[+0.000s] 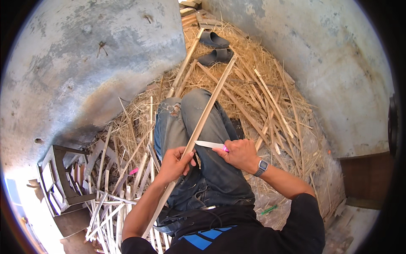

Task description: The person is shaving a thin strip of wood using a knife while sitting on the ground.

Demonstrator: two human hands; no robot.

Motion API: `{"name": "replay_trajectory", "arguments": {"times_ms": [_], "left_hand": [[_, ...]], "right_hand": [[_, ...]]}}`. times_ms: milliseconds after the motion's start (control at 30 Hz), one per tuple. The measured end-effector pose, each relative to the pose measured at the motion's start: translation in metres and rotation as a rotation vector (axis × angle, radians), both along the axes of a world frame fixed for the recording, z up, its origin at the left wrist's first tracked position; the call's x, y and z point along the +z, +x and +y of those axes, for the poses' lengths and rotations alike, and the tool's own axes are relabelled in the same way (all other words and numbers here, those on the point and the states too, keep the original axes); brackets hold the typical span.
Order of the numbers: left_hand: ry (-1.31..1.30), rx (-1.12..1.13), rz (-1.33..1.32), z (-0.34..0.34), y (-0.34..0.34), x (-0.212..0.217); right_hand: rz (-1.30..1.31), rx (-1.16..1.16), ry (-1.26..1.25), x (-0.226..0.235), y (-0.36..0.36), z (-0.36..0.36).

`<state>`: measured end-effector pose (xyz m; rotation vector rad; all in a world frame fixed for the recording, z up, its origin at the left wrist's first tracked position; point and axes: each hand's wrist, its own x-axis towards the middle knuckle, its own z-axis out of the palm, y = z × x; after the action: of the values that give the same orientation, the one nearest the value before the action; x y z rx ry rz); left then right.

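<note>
While strip (206,113) lies across lap, long axis runs from lower left, past knee, up to sandals (215,47) at upper right. Left hand (175,163) clenched around strip's middle part. Right hand (240,153) grasping knife (210,144), just beside; blade points left, tip touching strip above left hand. Straw (253,80) all around.

black short-sleeved shirt (270,230) with blue marking, torn blue jeans (211,165), grey wristwatch (261,167) on right wrist
</note>
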<state>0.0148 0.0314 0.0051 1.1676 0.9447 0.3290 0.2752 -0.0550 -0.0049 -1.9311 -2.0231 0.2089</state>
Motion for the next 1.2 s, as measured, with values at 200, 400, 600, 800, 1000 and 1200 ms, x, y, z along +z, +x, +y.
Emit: {"name": "replay_trajectory", "arguments": {"times_ms": [200,400,600,800,1000,1200], "left_hand": [[-0.053,0.046,-0.026,-0.017,-0.010,-0.002],[-0.188,0.009,0.031,-0.041,-0.034,0.012],[-0.257,0.034,0.023,-0.070,-0.062,0.011],[-0.213,0.067,-0.096,-0.037,-0.011,-0.003],[-0.191,0.063,-0.143,-0.017,0.002,-0.013],[-0.160,0.039,-0.116,-0.019,-0.005,-0.014]], "right_hand": [[-0.021,0.033,0.028,-0.006,0.005,0.002],[-0.148,-0.273,0.121,-0.009,0.051,0.030],[0.123,-0.472,0.105,0.028,0.109,0.039],[0.364,-0.163,0.027,0.026,0.055,0.024],[0.142,-0.019,-0.110,0.015,0.028,-0.003],[0.023,-0.103,-0.101,-0.005,0.028,0.004]]}}
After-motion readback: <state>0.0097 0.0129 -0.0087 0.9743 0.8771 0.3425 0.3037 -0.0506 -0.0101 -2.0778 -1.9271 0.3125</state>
